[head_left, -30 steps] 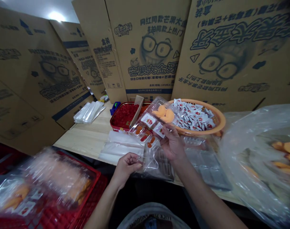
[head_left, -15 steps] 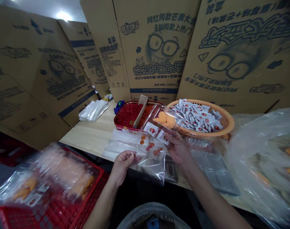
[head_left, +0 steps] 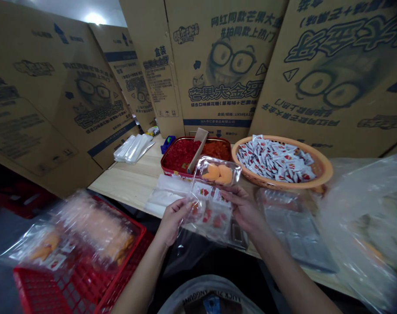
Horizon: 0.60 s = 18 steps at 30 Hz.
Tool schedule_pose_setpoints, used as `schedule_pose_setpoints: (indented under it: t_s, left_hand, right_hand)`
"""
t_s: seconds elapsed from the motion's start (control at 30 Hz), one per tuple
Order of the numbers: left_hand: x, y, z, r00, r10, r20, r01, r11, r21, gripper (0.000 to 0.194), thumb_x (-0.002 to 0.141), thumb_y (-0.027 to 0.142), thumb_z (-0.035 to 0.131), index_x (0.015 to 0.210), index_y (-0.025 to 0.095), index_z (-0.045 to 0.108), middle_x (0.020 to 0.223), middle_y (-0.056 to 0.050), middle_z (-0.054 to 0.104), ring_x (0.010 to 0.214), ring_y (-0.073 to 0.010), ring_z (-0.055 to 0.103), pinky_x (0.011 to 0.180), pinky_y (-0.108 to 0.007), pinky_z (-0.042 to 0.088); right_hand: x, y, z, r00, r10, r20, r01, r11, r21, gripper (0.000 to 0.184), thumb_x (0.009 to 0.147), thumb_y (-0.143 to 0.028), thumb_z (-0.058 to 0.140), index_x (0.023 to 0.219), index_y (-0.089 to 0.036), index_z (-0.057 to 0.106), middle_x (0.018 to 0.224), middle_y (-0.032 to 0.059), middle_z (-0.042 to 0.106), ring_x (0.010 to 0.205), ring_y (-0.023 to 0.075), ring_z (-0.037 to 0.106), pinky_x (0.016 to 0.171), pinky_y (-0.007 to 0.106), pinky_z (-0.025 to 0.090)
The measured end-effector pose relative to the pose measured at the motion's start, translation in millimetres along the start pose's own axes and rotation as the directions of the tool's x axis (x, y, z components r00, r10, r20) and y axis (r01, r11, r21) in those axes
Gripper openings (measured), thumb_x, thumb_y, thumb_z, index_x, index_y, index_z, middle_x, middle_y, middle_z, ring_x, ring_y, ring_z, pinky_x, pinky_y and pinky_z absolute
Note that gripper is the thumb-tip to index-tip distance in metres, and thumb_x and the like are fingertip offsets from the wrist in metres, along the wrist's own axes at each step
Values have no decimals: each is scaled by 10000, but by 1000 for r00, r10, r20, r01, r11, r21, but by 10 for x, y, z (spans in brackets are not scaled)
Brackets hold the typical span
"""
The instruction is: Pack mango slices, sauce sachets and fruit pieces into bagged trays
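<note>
In front of me is a clear plastic tray [head_left: 206, 163] with orange candies [head_left: 222, 173] in its far compartment, two small white sachets [head_left: 203, 192] in the middle and red and orange pieces [head_left: 214, 218] in the near part. My right hand [head_left: 247, 209] grips the tray's right side, its fingers over one sachet. At the near left, my left hand [head_left: 172, 221] pinches thin clear film, which looks like a plastic bag [head_left: 185, 244] hanging below the tray. How far the bag covers the tray I cannot tell.
A two-part tin [head_left: 175, 168] of red and orange pieces and an orange basket [head_left: 325, 172] of sachets stand behind. Empty clear trays [head_left: 293, 226] lie right. A red crate [head_left: 133, 257] with packed bags sits lower left. Cardboard boxes [head_left: 231, 65] wall the back.
The tray has come slightly down and turned straighter toward me. My left hand has moved up and right, closer to the tray's side. The hanging film has swung down to the left.
</note>
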State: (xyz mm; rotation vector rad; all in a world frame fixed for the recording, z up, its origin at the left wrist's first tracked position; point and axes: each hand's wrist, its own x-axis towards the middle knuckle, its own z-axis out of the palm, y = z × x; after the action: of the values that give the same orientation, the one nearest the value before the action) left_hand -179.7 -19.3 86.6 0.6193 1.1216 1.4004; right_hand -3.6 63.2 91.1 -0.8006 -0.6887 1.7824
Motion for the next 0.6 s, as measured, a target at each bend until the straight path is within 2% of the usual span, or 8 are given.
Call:
schedule_pose_setpoints:
  t_s: [0.17, 0.27, 0.33, 0.4, 0.5, 0.6]
  left_hand:
    - [36, 48, 37, 999, -37, 7, 38, 997, -73, 272, 678, 287, 704, 889, 128, 637, 734, -28, 673, 579, -104, 598, 565, -211, 473]
    - [27, 49, -4, 994, -101, 49, 105, 990, -92, 308, 675, 274, 710, 930, 122, 625, 812, -60, 681, 637, -125, 621, 592, -222, 488]
    - [19, 38, -34, 984, -143, 103, 153, 983, -98, 327, 678, 256, 710, 961, 120, 617, 845, -73, 679, 660, -129, 628, 618, -227, 497]
    - [18, 22, -52, 977, -163, 138, 178, 979, -101, 329, 687, 237, 704, 980, 123, 609, 859, -76, 676, 659, -123, 629, 622, -222, 500]
    - [40, -2, -54, 978, -165, 129, 180, 977, -116, 282, 696, 223, 694, 947, 122, 613, 829, -72, 676, 636, -125, 628, 608, -229, 505]
    - [86, -9, -50, 982, -156, 102, 170, 974, -148, 232, 698, 222, 690, 894, 120, 621, 785, -57, 675, 624, -131, 626, 598, -240, 509]
  right_hand:
    - [-130, 68, 39, 999, 2, 48, 0, 999, -43, 217, 518, -232, 806, 638, -178, 634, 698, -35, 665, 575, 71, 535, 561, 186, 414]
    - [-123, 52, 18, 995, 83, 58, -82, 996, -18, 259, 576, -388, 763, 647, -169, 646, 743, 13, 685, 608, 119, 575, 594, 240, 452]
    - [-78, 28, 3, 992, 123, 43, -122, 992, -14, 310, 599, -454, 726, 681, -163, 656, 700, 29, 680, 594, 150, 587, 590, 278, 464]
    - [-23, 6, -8, 995, 97, 17, -96, 994, -46, 317, 591, -412, 738, 792, -179, 661, 645, 8, 665, 566, 152, 581, 567, 278, 457]
    - [36, -14, -19, 999, 27, 24, -24, 989, -143, 481, 575, -308, 761, 1026, -241, 607, 664, -31, 659, 596, 134, 582, 575, 246, 446]
    - [50, -14, -31, 995, 31, 96, -9, 975, -221, 426, 585, -293, 754, 983, -234, 615, 773, -24, 658, 669, 115, 581, 597, 215, 439]
